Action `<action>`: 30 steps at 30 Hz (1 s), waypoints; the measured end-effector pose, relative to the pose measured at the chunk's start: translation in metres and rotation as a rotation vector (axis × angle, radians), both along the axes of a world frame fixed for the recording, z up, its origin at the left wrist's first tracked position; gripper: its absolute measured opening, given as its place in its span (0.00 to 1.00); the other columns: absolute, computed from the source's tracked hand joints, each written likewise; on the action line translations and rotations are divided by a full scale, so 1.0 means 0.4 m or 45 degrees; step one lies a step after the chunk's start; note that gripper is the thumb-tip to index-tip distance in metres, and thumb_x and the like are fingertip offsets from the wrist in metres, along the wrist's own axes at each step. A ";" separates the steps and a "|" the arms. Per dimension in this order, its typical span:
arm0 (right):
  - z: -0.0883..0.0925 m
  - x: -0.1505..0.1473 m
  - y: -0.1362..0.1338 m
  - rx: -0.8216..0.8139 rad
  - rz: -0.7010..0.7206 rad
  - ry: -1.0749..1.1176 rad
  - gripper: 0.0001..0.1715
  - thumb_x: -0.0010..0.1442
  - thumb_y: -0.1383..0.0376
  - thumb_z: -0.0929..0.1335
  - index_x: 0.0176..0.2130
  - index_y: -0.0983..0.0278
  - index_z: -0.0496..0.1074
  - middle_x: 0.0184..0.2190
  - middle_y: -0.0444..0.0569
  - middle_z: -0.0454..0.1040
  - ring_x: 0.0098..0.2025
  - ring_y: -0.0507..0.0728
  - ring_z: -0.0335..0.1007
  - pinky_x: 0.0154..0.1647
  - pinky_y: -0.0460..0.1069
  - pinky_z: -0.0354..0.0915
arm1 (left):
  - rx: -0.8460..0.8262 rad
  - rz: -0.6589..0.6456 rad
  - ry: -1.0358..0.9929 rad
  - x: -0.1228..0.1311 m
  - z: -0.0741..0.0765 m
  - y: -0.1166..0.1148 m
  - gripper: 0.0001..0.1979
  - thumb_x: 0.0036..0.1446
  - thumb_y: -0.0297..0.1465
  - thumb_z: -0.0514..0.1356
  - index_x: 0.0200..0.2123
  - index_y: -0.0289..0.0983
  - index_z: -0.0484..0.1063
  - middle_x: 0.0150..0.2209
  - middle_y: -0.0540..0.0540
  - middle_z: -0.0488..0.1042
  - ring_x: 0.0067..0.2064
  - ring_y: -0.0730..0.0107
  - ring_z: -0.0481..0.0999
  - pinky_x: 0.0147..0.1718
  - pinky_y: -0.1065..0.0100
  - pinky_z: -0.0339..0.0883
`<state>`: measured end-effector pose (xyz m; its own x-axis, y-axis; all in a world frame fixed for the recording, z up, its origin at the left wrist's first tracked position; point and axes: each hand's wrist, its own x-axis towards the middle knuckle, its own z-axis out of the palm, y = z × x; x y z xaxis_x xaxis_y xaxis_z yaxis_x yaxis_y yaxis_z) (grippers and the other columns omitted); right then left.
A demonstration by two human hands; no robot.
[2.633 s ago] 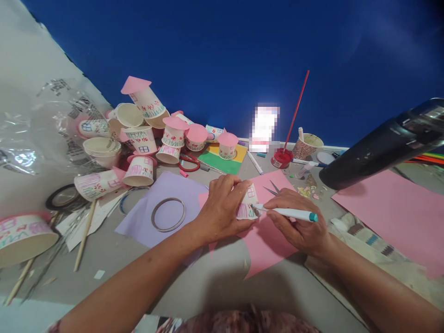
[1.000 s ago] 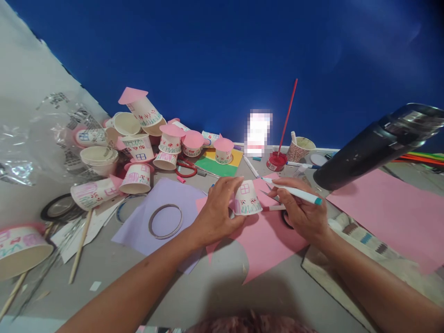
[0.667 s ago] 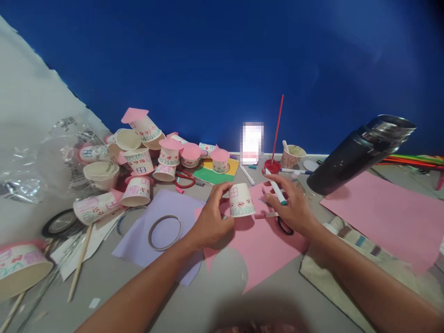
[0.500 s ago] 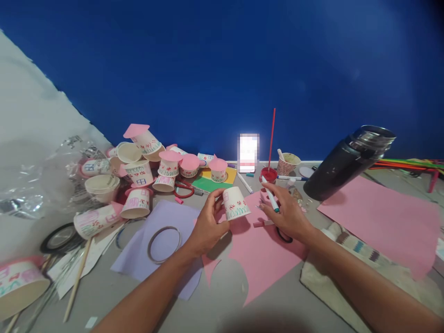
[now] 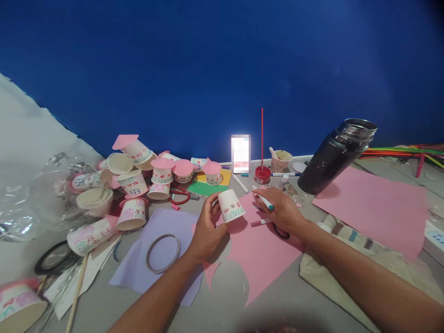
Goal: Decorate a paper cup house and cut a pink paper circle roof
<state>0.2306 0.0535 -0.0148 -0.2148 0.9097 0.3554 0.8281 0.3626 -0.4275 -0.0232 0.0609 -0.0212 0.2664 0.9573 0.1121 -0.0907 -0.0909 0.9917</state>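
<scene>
One cup [image 5: 231, 206], tilted with its rim lowermost, is clasped in the left hand [image 5: 207, 233]; one marker [image 5: 266, 202] is gripped in the right hand [image 5: 281, 210], apart from the left. Below the right hand, scissors [image 5: 281, 232], partly hidden, and a pen [image 5: 260, 223] are laid on pink paper [image 5: 263, 263].

"Sleeved or bare?"
"Bare: left hand [image 5: 209, 227], right hand [image 5: 281, 211] and both forearms [image 5: 157, 286], which narrow toward the wrists [image 5: 194, 253]."
"And what's worn?"
"A blurred reddish sliver of cloth [image 5: 286, 329], too small to tell more."
</scene>
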 end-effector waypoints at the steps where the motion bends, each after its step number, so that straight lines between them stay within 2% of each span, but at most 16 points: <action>1: 0.000 0.001 0.000 -0.019 0.003 -0.036 0.20 0.69 0.67 0.65 0.58 0.61 0.74 0.51 0.57 0.80 0.55 0.67 0.74 0.56 0.61 0.71 | -0.010 0.008 -0.003 0.000 -0.001 0.000 0.38 0.49 0.22 0.65 0.62 0.46 0.61 0.70 0.40 0.64 0.73 0.53 0.63 0.69 0.52 0.60; 6: -0.006 0.000 0.003 -0.117 -0.006 -0.203 0.34 0.57 0.78 0.68 0.62 0.64 0.71 0.55 0.59 0.78 0.59 0.69 0.69 0.56 0.61 0.70 | -0.079 0.112 -0.003 -0.001 -0.004 0.001 0.38 0.48 0.24 0.67 0.62 0.44 0.61 0.69 0.38 0.66 0.72 0.49 0.64 0.68 0.51 0.61; 10: -0.005 -0.006 0.006 -0.161 -0.031 -0.294 0.38 0.55 0.82 0.67 0.63 0.63 0.70 0.56 0.58 0.76 0.60 0.67 0.68 0.57 0.58 0.70 | -0.122 0.128 0.005 -0.007 -0.001 0.001 0.37 0.49 0.28 0.68 0.61 0.44 0.60 0.67 0.37 0.68 0.71 0.48 0.66 0.66 0.50 0.63; 14: 0.000 -0.011 0.010 -0.192 -0.056 -0.363 0.34 0.58 0.81 0.67 0.61 0.63 0.71 0.54 0.58 0.76 0.58 0.66 0.68 0.55 0.57 0.70 | -0.191 0.149 0.023 -0.011 0.003 0.002 0.38 0.48 0.31 0.69 0.61 0.44 0.60 0.65 0.37 0.70 0.68 0.46 0.69 0.64 0.48 0.65; 20: 0.005 -0.012 0.011 -0.233 -0.058 -0.402 0.34 0.57 0.78 0.72 0.61 0.63 0.70 0.54 0.58 0.75 0.56 0.66 0.68 0.55 0.56 0.68 | -0.212 0.151 0.048 -0.011 0.002 0.004 0.39 0.48 0.34 0.70 0.62 0.44 0.59 0.63 0.37 0.72 0.66 0.46 0.71 0.64 0.48 0.66; 26: 0.013 -0.013 0.006 -0.231 -0.073 -0.395 0.17 0.62 0.65 0.76 0.51 0.61 0.76 0.47 0.58 0.76 0.50 0.66 0.70 0.47 0.54 0.68 | -0.171 0.139 0.083 -0.019 -0.007 0.008 0.37 0.51 0.35 0.70 0.62 0.44 0.60 0.62 0.38 0.72 0.65 0.47 0.72 0.64 0.46 0.66; 28: 0.014 -0.012 0.005 -0.218 -0.074 -0.380 0.13 0.62 0.64 0.75 0.48 0.60 0.78 0.46 0.56 0.77 0.49 0.66 0.70 0.45 0.54 0.67 | -0.157 0.129 0.077 -0.021 -0.010 0.010 0.36 0.51 0.35 0.70 0.61 0.44 0.60 0.62 0.38 0.72 0.65 0.47 0.72 0.64 0.45 0.66; 30: 0.020 -0.011 0.003 -0.190 -0.084 -0.340 0.13 0.62 0.67 0.75 0.47 0.58 0.79 0.47 0.55 0.78 0.50 0.66 0.71 0.45 0.53 0.67 | -0.165 0.124 0.072 -0.021 -0.012 0.010 0.37 0.52 0.35 0.70 0.62 0.45 0.59 0.62 0.38 0.72 0.65 0.47 0.73 0.63 0.45 0.67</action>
<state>0.2264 0.0547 -0.0070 -0.2214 0.9626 0.1559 0.9380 0.2539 -0.2359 -0.0317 0.0648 -0.0259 0.1740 0.9844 -0.0266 -0.0317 0.0326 0.9990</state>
